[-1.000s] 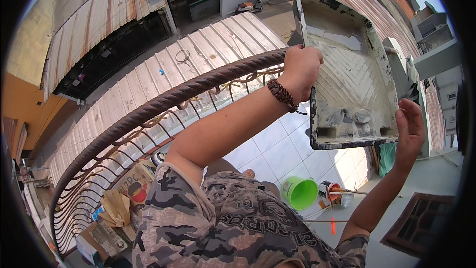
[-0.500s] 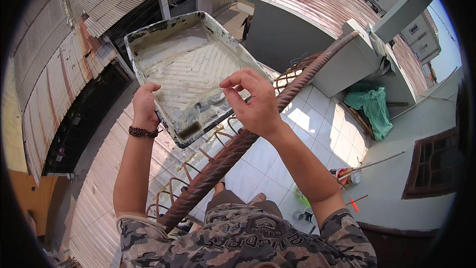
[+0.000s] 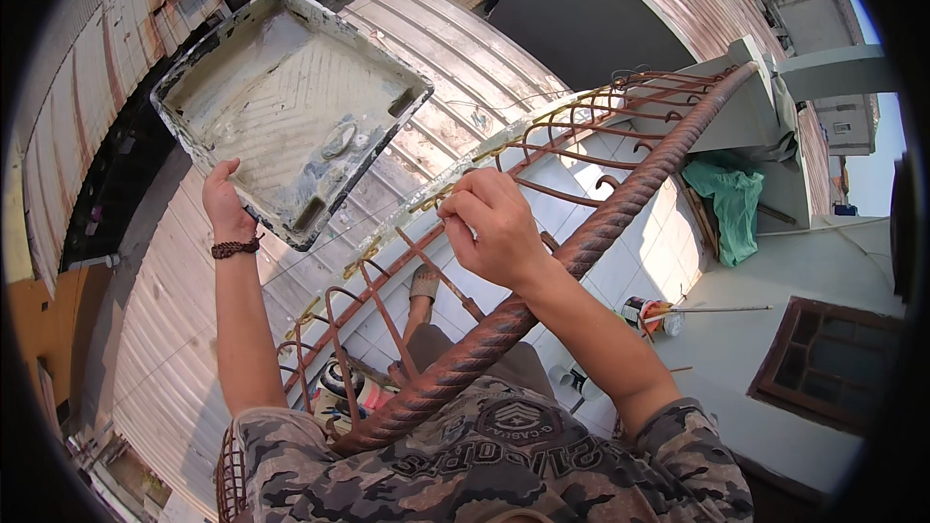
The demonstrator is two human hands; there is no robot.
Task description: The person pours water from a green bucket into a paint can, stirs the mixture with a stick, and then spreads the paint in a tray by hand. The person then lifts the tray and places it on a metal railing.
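A paint tray [image 3: 281, 97], white with chipped dark edges and smeared with dried paint, hangs out past the railing over the roofs. My left hand [image 3: 230, 205] grips its near left edge, thumb up along the rim, a dark braided bracelet at the wrist. A pale patch of paint or scraped film [image 3: 341, 138] lies on the tray's ribbed floor. My right hand [image 3: 492, 232] is apart from the tray, above the railing's inner side. Its fingers are curled in a pinch; whatever they hold, if anything, is too small to make out.
A thick twisted-pattern rusty handrail [image 3: 591, 232] crosses in front of me, with curved iron bars [image 3: 572, 140] beyond it. Corrugated roofs [image 3: 465, 48] lie below. A green plastic sheet [image 3: 727, 208] and a paint can [image 3: 644, 313] with sticks are at the right.
The tray has moved left and outward with my left hand, leaving my right hand, which was over its corner. The view has tilted, showing more of the railing and my foot.
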